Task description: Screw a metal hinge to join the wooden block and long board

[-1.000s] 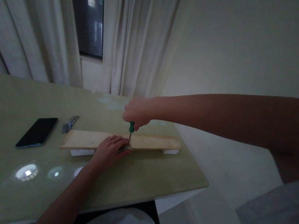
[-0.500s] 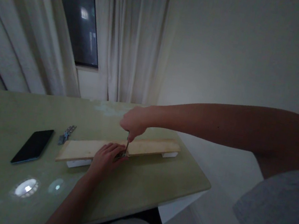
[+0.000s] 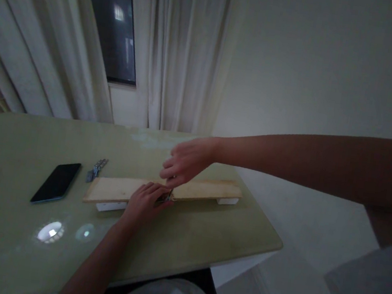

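Note:
A long pale wooden board (image 3: 208, 190) lies across white blocks on the table. My left hand (image 3: 145, 200) rests on the board's middle, its fingers over the top and its thumb at the near edge. Between them it pinches a small metal piece (image 3: 164, 198), mostly hidden by the fingers. Just above, my right hand (image 3: 187, 162) is closed around a screwdriver (image 3: 171, 193). Only a little of its thin shaft shows, pointing down at the metal piece; whether the tip touches a screw cannot be made out.
A dark tablet or phone (image 3: 57, 182) lies to the left. Several small metal parts (image 3: 96, 169) are heaped beyond the board's left end. White blocks (image 3: 111, 206) support the board. The green tabletop (image 3: 190, 242) ends at a corner on the right, near the wall.
My right hand has turned at the wrist and now covers more of the screwdriver's shaft. My left hand stays on the board. The whole view has shifted slightly.

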Available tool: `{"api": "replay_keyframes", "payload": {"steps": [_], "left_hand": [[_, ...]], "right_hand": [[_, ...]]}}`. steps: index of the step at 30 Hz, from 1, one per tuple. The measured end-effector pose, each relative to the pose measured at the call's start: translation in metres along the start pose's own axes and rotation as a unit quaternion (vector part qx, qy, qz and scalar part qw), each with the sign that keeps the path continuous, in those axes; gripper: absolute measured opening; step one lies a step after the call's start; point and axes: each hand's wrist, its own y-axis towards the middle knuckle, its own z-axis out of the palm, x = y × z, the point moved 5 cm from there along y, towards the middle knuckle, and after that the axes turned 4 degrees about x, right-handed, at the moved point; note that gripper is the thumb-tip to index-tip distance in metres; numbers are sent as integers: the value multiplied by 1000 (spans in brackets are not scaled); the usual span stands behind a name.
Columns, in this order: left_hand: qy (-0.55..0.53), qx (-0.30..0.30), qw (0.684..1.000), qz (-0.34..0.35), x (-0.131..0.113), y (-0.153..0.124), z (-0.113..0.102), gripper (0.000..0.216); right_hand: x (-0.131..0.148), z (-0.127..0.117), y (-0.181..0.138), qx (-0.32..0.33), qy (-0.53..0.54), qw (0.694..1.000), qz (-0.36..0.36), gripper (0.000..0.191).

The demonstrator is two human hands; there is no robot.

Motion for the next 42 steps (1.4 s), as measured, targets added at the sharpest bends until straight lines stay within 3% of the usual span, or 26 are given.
{"api": "replay_keyframes", "payload": {"steps": [3,5,7,9,11,12,16,18,20,23,25,29,31,33,35,37,39,42], "left_hand": [[-4,-1,1000,-5,0,1,0,25],[-8,-1,1000,-9,0,1,0,26],[-17,0,1000,-7,-1,1,0,26],[-28,2,1000,-4,-1,1,1,26],[-36,3,999,-6,0,1,2,27],[-37,3,999,-8,0,1,3,27],[-35,9,999,-9,-1,2,3,27],[-33,13,999,-8,-1,2,2,27],[-34,14,999,-8,-2,3,1,27],[-35,13,999,-10,-2,4,0,26],[-34,13,999,-10,-2,4,0,26],[-31,14,999,-4,-2,3,0,27],[-30,15,999,-2,-2,3,0,28],[-27,13,1000,-4,-1,2,0,29],[-25,10,1000,-4,0,1,0,30],[-25,10,1000,0,0,1,1,31],[-23,15,1000,1,1,1,1,30],[-15,18,1000,-4,0,1,0,29]], "right_hand": [[4,-8,-3,-33,-11,998,-50,40],[-1,-9,2,-14,35,999,-15,34],[-14,-1,9,58,130,983,117,23],[-24,14,8,164,239,917,275,34],[-26,24,3,225,295,862,345,49],[-25,25,3,226,294,865,339,52],[-18,15,1,134,179,959,175,42],[-14,12,0,114,142,975,129,33],[-13,14,1,132,156,967,154,23],[-15,20,0,176,209,932,238,34],[-15,22,-3,182,211,926,253,37],[-6,16,-8,113,131,977,125,20],[-1,13,-6,70,116,987,82,21],[-6,14,-1,76,151,975,146,24],[-15,21,3,121,218,930,272,30],[-21,25,3,153,263,888,344,36],[-21,20,6,138,245,911,302,33],[-12,4,11,67,149,977,135,22]]}}
